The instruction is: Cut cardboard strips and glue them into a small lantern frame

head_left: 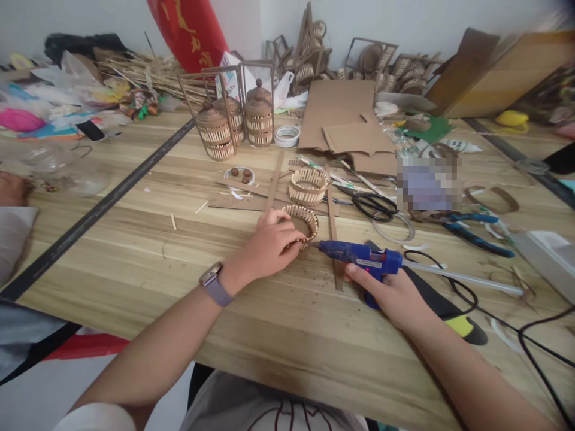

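Note:
My left hand (281, 242) is closed on the rim of a small round basket (309, 220) made of short upright wooden sticks. In my right hand (395, 293) is a blue hot glue gun (354, 252), a long clear glue stick (467, 279) jutting from its back. The gun's nozzle points left and meets or nearly meets the basket's near rim, beside my left fingertips. Part of the basket is hidden behind my left hand. Just beyond it stands a second stick ring (308, 187). A thin brown strip (332, 230) lies to the right of both.
Black scissors (375, 205), blue-handled pliers (478, 233) and loose cables lie on the right. Lidded stick baskets in tall frames (215, 134) stand behind, near tape rolls (287, 136) and cardboard (336, 114). Another person's hand (12, 190) rests at the left edge.

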A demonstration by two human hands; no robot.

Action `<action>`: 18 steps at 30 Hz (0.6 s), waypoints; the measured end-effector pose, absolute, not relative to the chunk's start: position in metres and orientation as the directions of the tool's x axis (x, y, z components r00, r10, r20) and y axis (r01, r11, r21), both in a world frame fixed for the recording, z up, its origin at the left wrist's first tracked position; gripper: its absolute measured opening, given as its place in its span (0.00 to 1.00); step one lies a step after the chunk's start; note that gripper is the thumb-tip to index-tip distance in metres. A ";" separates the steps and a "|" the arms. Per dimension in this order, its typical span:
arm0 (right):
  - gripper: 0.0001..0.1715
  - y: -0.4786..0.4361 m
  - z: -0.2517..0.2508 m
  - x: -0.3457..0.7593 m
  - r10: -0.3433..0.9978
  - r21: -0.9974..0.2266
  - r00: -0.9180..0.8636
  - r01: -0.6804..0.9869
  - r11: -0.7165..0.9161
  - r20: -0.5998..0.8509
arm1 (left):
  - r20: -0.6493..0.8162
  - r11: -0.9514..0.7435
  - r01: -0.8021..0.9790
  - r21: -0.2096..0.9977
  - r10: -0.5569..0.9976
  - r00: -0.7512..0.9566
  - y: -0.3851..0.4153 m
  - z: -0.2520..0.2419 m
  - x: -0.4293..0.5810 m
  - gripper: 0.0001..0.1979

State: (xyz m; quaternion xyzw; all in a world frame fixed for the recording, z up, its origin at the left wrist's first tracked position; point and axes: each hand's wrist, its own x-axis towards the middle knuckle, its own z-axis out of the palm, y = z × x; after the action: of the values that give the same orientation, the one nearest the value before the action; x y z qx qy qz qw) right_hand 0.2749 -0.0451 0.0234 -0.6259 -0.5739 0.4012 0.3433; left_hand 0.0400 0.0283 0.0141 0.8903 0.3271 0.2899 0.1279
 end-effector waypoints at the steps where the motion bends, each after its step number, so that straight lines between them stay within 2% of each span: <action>1: 0.32 -0.045 0.023 0.275 0.994 -0.890 0.017 0.444 -0.104 -0.107 | 0.431 -0.754 0.508 0.417 0.656 0.619 0.028 0.014 0.040 0.08; 18: 0.23 -0.045 0.023 0.273 0.999 -0.875 -0.001 0.482 -0.040 -0.046 | 0.415 -0.741 0.520 0.424 0.669 0.616 0.028 0.015 0.040 0.08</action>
State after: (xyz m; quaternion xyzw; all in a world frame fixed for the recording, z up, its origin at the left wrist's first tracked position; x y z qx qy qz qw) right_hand 0.2735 -0.0445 0.0233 -0.6163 -0.6006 0.3741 0.3457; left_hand 0.0398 0.0282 0.0149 0.8893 0.3345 0.2827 0.1319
